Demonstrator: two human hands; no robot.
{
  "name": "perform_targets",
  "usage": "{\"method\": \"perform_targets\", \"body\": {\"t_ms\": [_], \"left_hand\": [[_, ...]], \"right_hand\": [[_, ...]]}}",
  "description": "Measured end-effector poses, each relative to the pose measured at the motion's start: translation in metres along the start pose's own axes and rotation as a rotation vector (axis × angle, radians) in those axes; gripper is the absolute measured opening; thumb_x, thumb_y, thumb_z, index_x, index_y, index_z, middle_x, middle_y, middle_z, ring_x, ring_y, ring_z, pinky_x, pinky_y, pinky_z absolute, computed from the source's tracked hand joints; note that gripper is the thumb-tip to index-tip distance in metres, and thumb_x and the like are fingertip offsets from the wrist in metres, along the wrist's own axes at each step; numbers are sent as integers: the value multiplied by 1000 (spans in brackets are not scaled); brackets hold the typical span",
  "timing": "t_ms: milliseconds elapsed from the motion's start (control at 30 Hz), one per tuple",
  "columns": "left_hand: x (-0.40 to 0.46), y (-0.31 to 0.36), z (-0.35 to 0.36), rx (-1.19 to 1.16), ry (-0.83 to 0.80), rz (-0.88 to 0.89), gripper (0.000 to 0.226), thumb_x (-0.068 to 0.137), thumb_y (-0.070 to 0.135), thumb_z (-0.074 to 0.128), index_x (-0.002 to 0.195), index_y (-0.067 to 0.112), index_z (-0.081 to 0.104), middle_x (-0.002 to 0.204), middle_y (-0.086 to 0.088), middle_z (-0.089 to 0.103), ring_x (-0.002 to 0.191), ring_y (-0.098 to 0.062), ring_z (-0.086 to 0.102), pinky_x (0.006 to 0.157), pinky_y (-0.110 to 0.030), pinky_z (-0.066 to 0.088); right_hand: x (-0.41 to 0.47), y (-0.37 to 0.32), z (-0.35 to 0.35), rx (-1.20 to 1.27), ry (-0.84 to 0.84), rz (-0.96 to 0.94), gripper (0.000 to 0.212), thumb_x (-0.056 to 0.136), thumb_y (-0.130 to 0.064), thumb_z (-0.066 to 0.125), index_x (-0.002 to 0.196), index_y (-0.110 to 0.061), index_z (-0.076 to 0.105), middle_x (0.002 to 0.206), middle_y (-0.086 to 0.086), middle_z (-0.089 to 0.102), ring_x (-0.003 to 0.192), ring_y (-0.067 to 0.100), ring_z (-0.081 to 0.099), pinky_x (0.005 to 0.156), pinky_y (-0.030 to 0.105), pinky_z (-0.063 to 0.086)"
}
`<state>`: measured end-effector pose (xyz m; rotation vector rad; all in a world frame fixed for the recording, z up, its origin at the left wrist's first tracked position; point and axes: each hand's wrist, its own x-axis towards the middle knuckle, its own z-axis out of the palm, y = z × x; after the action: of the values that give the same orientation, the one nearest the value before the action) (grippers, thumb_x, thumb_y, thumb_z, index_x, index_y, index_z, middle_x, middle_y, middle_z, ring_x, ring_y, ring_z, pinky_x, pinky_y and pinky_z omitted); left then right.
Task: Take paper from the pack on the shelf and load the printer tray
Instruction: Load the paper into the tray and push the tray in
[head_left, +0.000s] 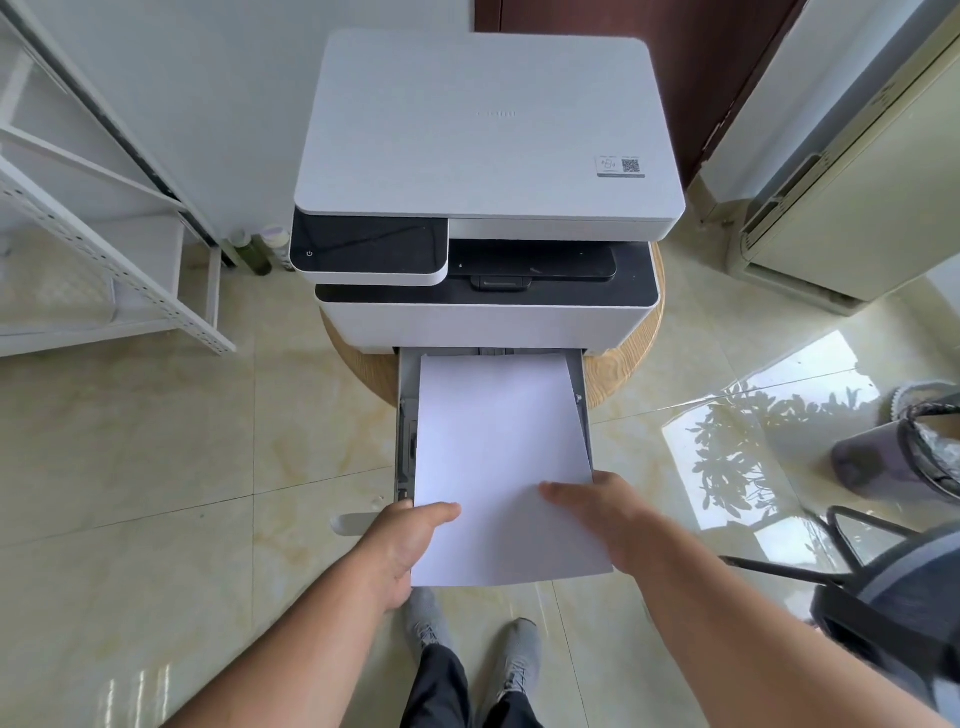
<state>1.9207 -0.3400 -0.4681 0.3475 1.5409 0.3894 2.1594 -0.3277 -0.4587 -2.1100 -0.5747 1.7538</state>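
Observation:
A white printer (483, 156) stands on a round wooden stool (623, 364). Its grey paper tray (406, 415) is pulled out toward me. A stack of white paper (498, 457) lies slanted over the tray, its far edge at the printer's slot and its near end sticking out past the tray front. My left hand (410, 540) grips the paper's near left corner, thumb on top. My right hand (602, 514) holds the near right edge, fingers lying flat on the sheet.
A white metal shelf (104, 249) stands at the left, with two bottles (260, 249) by its foot. A floor air conditioner (852, 197) is at the right. A dark bin (914, 447) and a black chair (893, 597) are at the right front. My shoes (467, 649) are below the tray.

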Motion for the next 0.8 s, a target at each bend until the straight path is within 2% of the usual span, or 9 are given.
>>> {"method": "perform_targets", "body": {"t_ms": [67,133,167,267,333,400,467,600,800], "left_hand": [[0,2,-1,-16,-5,-22,33,89,19,75,120,10,66,107,-12,79,95,-33,76,82,-41,62],[-1,3,-2,-22,-5,-22,25,94,14,69,119,11,67,107,-12,79,90,-30,75,68,-33,59],[-1,5,-1,-29,6,-17,24,95,13,68,119,11,67,108,-11,79,90,-29,75,65,-31,57],[2,8,1,-69,12,-3,21,96,11,67,117,11,67,110,-10,78,92,-29,74,67,-32,57],[4,11,5,-84,9,4,18,96,10,66,114,13,68,108,-9,78,91,-28,73,69,-32,56],[8,14,9,-95,9,12,13,96,9,65,108,14,68,104,-7,77,88,-27,72,69,-32,54],[10,18,13,-99,8,16,10,97,8,65,102,15,68,100,-6,77,86,-25,71,70,-32,54],[13,26,14,-83,15,41,10,97,9,64,104,14,69,98,-5,76,84,-24,70,68,-30,53],[13,21,1,-17,-3,27,20,98,12,62,117,11,66,118,-11,74,89,-30,77,69,-39,64]], "right_hand": [[3,-4,2,5,11,-20,38,81,-25,87,112,-8,73,100,12,79,91,34,77,84,45,63],[6,-6,4,11,13,-25,23,88,-21,83,104,-9,72,91,9,77,78,29,74,70,35,59],[6,-7,4,14,23,-27,20,89,-21,82,101,-9,72,89,8,76,75,28,72,68,32,58],[9,-5,2,35,74,-23,15,87,-19,78,95,-7,73,94,16,76,78,31,68,75,36,55],[6,-2,-3,42,111,-10,4,88,-12,68,89,-9,71,95,17,72,78,30,63,66,32,54],[3,2,-8,64,129,-1,12,91,-5,58,91,-6,69,92,15,65,77,28,61,57,30,58],[0,2,-11,85,125,-9,15,93,-2,54,94,-2,69,91,14,62,75,27,60,56,30,62],[5,-1,-10,86,132,-6,15,94,1,53,90,-2,67,90,14,61,74,25,59,52,27,61],[19,-2,0,139,164,19,16,93,3,55,101,-2,69,102,17,66,82,30,65,46,26,58]]}}
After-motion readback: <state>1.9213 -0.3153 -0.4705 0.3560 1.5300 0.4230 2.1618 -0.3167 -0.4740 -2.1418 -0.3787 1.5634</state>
